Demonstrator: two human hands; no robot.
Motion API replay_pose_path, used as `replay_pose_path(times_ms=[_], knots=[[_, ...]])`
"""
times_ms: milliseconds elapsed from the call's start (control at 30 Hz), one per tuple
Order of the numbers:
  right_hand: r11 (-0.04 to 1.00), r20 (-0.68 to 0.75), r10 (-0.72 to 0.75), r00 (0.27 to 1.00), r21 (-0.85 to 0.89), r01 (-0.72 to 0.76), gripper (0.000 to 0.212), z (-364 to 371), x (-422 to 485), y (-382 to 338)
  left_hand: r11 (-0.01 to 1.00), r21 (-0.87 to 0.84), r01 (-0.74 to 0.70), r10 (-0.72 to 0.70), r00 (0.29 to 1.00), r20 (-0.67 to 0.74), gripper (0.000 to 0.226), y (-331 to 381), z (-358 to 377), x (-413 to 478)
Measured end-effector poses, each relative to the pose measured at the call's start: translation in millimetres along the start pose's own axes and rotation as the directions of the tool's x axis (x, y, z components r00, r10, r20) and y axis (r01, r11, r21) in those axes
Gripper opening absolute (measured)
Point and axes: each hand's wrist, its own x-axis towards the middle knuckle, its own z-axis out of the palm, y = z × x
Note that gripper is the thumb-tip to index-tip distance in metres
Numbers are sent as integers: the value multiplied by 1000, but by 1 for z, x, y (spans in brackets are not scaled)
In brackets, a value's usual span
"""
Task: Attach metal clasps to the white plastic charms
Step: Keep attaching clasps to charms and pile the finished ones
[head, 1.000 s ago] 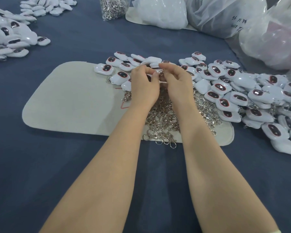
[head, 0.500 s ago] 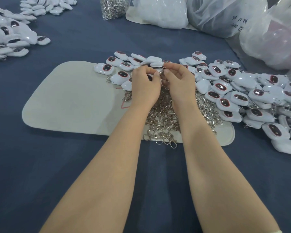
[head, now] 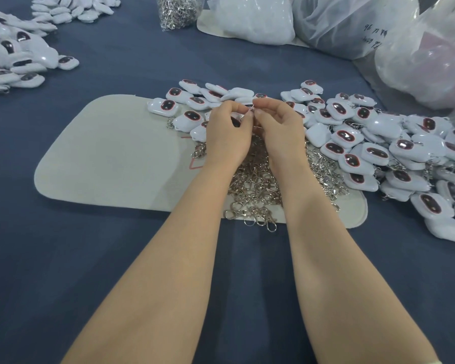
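Hands unmoved above clasp pile [head: 255, 185] since half-second ago. Left hand [head: 227, 134] fingers curled round charm [head: 236, 122], mostly hidden. Right hand [head: 281, 130] fingers pinch clasp [head: 250, 110], touching left fingertips.

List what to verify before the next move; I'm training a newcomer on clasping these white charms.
1. Grip: the small silver metal clasp is pinched between the fingertips of the left hand and the right hand: ok.
2. Join: whether that clasp is already hooked onto a charm is hidden by the fingers: cannot tell.
3. Clasp supply: the heap of loose silver clasps lies on the beige felt mat, beneath both wrists: ok.
4. Charm supply: the pile of white plastic charms with dark oval windows lies just beside the right hand: ok.
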Motion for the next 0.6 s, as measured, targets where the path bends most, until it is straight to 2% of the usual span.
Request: replay_pose_path(times_ms=[133, 367, 600], knots=[[1000, -9, 10, 1000, -5, -10, 26, 1, 0, -1, 999, 16, -40, 40, 999, 2, 18, -2, 0, 1], [1000, -2, -27, 1000, 4, 27, 13, 3, -3, -1, 995, 30, -94, 94, 996, 4, 19, 0, -1, 1], [1000, -40, 2, 999, -3, -2, 14, 2, -1, -1, 989, 28, -148, 147, 989, 25, 25, -1, 0, 0]])
